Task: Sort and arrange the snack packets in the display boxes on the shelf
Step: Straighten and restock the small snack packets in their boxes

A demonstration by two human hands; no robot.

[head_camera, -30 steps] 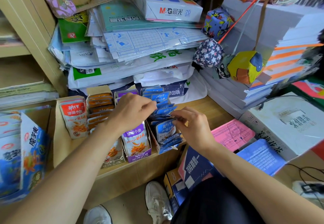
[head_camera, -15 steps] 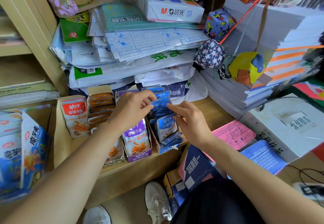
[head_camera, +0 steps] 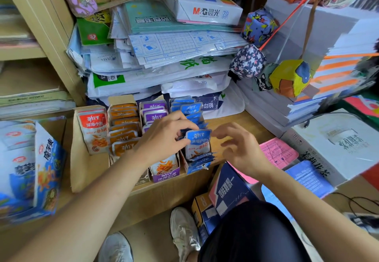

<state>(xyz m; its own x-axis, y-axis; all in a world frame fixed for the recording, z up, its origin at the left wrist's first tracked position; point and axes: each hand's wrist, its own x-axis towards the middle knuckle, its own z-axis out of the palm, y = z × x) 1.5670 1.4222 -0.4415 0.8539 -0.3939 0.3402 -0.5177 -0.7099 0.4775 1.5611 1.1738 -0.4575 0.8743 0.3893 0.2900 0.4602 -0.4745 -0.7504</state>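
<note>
Faced a wooden shelf (head_camera: 254, 126) heaped at the back with paper packs (head_camera: 164, 67). Pinched the upright front blue packet (head_camera: 200, 145) near its top left corner with the left hand (head_camera: 164, 136), fingers curled round it, in the blue display box (head_camera: 195, 168) at the right end of the row. Held the right hand (head_camera: 242, 149) just beside that packet, fingers loosely spread, gripping nothing. Saw purple packets (head_camera: 154, 116), orange packets (head_camera: 123, 122) and a red packet (head_camera: 94, 130) standing in rows to the left.
</note>
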